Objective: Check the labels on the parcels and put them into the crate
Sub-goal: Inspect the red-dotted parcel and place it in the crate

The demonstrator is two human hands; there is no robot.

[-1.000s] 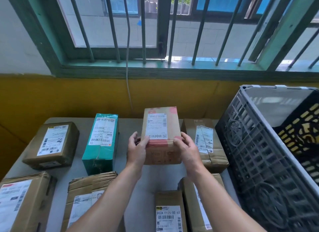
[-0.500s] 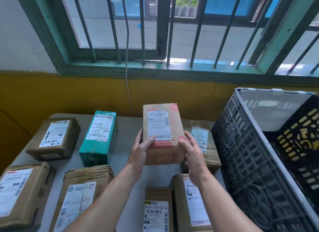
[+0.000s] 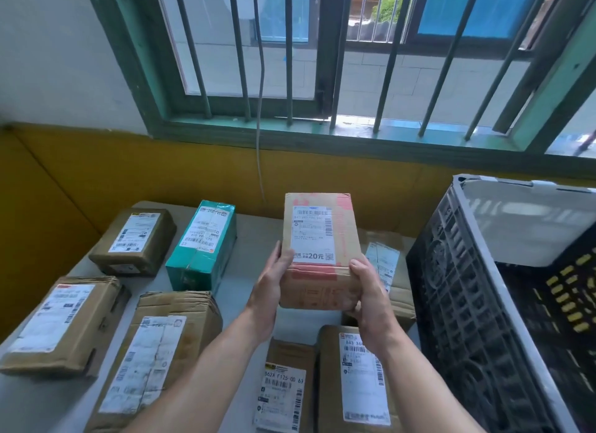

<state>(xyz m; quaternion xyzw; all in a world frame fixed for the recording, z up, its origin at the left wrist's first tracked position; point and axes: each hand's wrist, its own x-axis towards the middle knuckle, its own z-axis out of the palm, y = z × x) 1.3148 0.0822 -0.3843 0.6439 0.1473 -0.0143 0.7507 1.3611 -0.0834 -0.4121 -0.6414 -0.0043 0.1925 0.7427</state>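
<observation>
Left hand [image 3: 269,290], right hand [image 3: 371,300] clasp red-taped brown cardboard parcel [image 3: 319,239], label up, mid-check. Seven other parcels [image 3: 201,245] lie on grey table [image 3: 254,236]. Black plastic crate [image 3: 451,287], right, shows none inside.

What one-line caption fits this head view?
Left hand and right hand hold a labelled cardboard parcel above the parcel-strewn table, beside the dark crate.

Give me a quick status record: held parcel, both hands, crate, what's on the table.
held parcel: brown carton with red tape, lifted above the table, label facing the camera
left hand: grips the carton's left side
right hand: grips its lower right side
crate: dark plastic, right of the table; contents unclear
table: seven other parcels, labels up: six brown, one teal parcel
</observation>
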